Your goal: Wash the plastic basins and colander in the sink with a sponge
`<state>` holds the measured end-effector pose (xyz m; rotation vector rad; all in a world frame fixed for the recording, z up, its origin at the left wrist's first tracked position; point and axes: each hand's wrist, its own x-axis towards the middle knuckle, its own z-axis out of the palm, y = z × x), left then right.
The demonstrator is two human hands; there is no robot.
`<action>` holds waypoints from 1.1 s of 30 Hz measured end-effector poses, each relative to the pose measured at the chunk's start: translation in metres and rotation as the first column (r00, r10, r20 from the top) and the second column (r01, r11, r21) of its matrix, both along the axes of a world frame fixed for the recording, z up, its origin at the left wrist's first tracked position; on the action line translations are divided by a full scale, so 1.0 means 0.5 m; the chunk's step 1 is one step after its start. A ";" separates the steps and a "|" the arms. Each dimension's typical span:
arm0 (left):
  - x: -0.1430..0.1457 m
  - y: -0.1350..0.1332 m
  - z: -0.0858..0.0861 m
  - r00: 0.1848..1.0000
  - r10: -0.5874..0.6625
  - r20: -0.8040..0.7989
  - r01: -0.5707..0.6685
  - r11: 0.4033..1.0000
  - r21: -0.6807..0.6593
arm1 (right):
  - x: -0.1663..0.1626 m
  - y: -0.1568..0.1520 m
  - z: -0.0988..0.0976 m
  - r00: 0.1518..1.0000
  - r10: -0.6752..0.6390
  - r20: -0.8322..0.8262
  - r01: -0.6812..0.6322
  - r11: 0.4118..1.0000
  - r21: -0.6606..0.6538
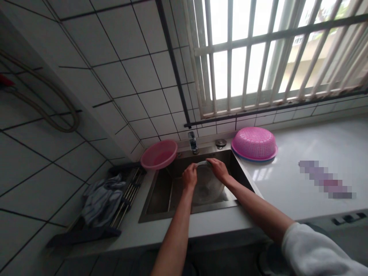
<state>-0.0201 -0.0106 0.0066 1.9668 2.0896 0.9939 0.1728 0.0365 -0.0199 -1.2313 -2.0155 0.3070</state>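
Both my hands reach into the steel sink (161, 191). My left hand (189, 177) grips the left rim of a round metal bowl or strainer (208, 188) held tilted over the basin. My right hand (217, 168) holds its upper right rim, fingers curled over the edge. The faucet (193, 142) stands just behind the bowl at the sink's back edge.
A pink basin (159, 154) sits on the sink's back left corner. An upturned pink basket (254, 143) lies on the white counter (287, 180) to the right. A grey cloth (100, 199) rests on a dish rack at left. Barred window behind.
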 end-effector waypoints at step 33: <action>-0.033 0.009 -0.003 0.976 0.195 0.097 -0.203 0.976 0.078 | 0.046 0.032 -0.006 0.988 -0.080 -0.136 0.069 0.994 -0.087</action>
